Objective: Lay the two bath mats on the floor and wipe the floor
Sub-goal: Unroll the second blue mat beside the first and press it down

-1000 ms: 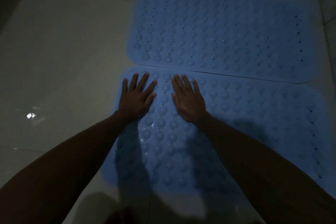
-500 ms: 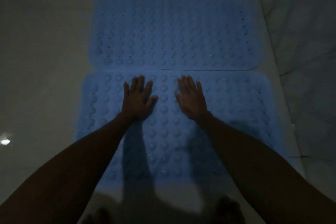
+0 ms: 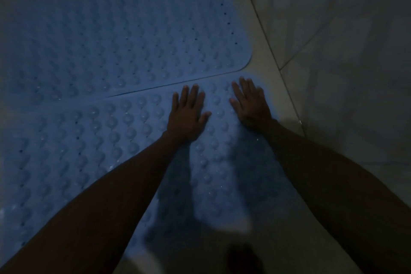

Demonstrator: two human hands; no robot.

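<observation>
Two blue bath mats with round bumps lie flat on the pale floor, long edges touching. The far mat (image 3: 124, 42) fills the upper left. The near mat (image 3: 89, 144) runs from the left edge to the right, under my arms. My left hand (image 3: 188, 113) rests palm down on the near mat close to its far edge, fingers spread. My right hand (image 3: 251, 102) lies flat on the near mat's far right corner, fingers apart. Neither hand holds anything. The light is dim.
A tiled wall (image 3: 344, 51) rises along the right, meeting the floor (image 3: 264, 55) just beyond the mats' right ends. A narrow strip of bare floor separates the mats from the wall. A dark foot (image 3: 242, 256) shows at the bottom edge.
Both hands have slid from the near mat's left part to its right end, staying flat on it. The view has swung right, bringing the wall into sight.
</observation>
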